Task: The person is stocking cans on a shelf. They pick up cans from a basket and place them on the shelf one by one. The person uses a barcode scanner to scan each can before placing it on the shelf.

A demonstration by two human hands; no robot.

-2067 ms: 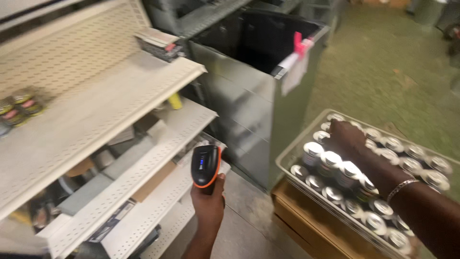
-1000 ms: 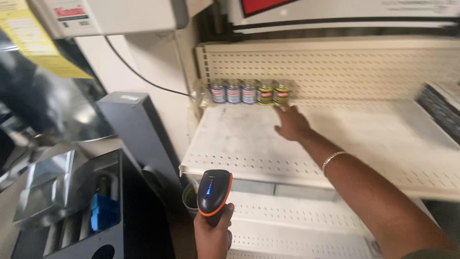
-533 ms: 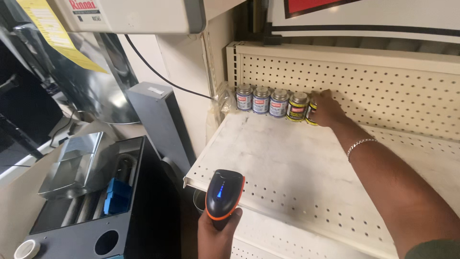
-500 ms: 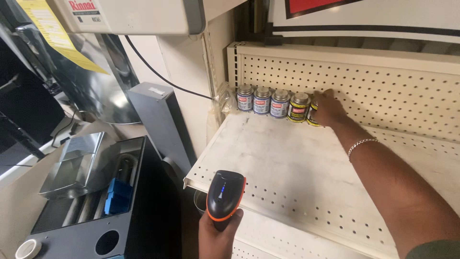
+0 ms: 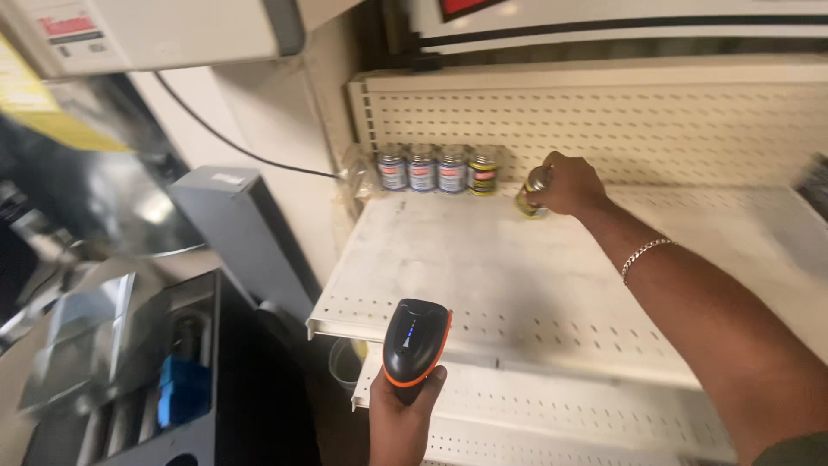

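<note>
Progress: one small can [image 5: 532, 192] lifted off the shelf [image 5: 483, 267], tilted, apart from the row; four cans [image 5: 437, 168] upright at the shelf's back left, untouched.
Right hand [image 5: 569, 183]: fingers wrapped round the can, just right of the row.
Left hand [image 5: 403, 421]: gripping a black and orange handheld scanner [image 5: 414, 345], below the shelf's front edge.
Can look: short, metal lid, yellowish label, blurred.

Four cans [image 5: 437, 168] stood in a row at the far left of the shelf [image 5: 483, 267], against the pegboard [image 5: 604, 121]; a fifth can [image 5: 531, 193] just right, nearer. Scanner [image 5: 414, 345] near, before the shelf's edge.
</note>
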